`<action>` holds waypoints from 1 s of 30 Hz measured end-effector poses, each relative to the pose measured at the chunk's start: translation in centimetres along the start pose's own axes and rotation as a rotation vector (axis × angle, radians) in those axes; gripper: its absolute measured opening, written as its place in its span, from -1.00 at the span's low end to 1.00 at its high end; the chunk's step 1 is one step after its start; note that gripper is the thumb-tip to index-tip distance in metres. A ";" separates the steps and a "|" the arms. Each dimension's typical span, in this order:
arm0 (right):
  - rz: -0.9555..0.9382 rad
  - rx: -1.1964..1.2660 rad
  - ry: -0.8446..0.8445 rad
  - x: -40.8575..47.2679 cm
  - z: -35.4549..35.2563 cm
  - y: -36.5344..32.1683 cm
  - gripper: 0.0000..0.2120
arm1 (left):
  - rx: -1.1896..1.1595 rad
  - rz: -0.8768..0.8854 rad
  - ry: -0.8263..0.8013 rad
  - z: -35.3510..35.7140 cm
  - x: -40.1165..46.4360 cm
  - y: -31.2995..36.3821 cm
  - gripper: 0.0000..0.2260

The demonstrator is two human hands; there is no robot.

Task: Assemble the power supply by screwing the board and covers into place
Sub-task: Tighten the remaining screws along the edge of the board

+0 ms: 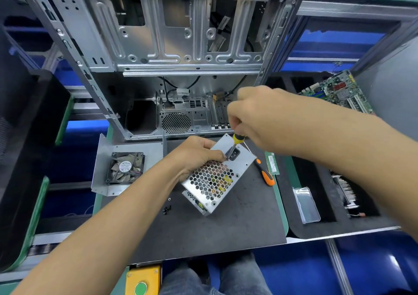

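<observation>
The silver power supply (214, 181) with a honeycomb grille lies tilted on the dark mat (203, 231). My left hand (194, 154) grips its upper left edge, fingers curled over the grille near the black power socket. My right hand (260, 118) holds a yellow-and-black screwdriver (237, 139) almost upright, its tip down at the cover beside the socket. A separate metal cover with a black fan (125, 168) lies to the left. A few small black screws (167, 210) sit loose on the mat below the fan cover.
An open computer case (172, 46) stands behind the mat. An orange-handled screwdriver (265, 174) and a green memory stick (272, 163) lie to the right. A motherboard (339, 91) sits far right; a clear plastic piece (306, 204) rests in a black tray. A yellow button box (142, 281) is at the bottom edge.
</observation>
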State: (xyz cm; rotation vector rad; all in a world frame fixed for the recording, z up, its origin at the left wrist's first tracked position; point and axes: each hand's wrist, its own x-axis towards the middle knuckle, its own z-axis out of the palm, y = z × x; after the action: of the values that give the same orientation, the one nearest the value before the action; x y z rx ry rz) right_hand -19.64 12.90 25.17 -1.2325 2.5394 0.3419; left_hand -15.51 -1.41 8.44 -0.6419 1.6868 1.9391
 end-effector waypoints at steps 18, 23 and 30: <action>-0.027 0.226 -0.011 -0.6 0.1 0.6 -0.91 | 0.021 -0.001 -0.002 0.0 0.1 0.0 -0.87; 0.051 -0.184 0.102 -0.3 1.2 -0.1 -0.80 | 0.042 -0.002 0.014 -0.3 0.2 0.0 -0.86; 0.037 0.073 0.009 -0.4 0.5 0.9 -0.92 | 0.051 -0.006 0.018 -0.1 0.2 0.1 -0.90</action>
State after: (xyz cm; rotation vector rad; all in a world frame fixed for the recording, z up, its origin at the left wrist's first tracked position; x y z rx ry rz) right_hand -20.05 13.92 24.95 -1.1642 2.5609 0.2495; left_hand -15.73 -1.50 8.35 -0.6465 1.7374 1.8846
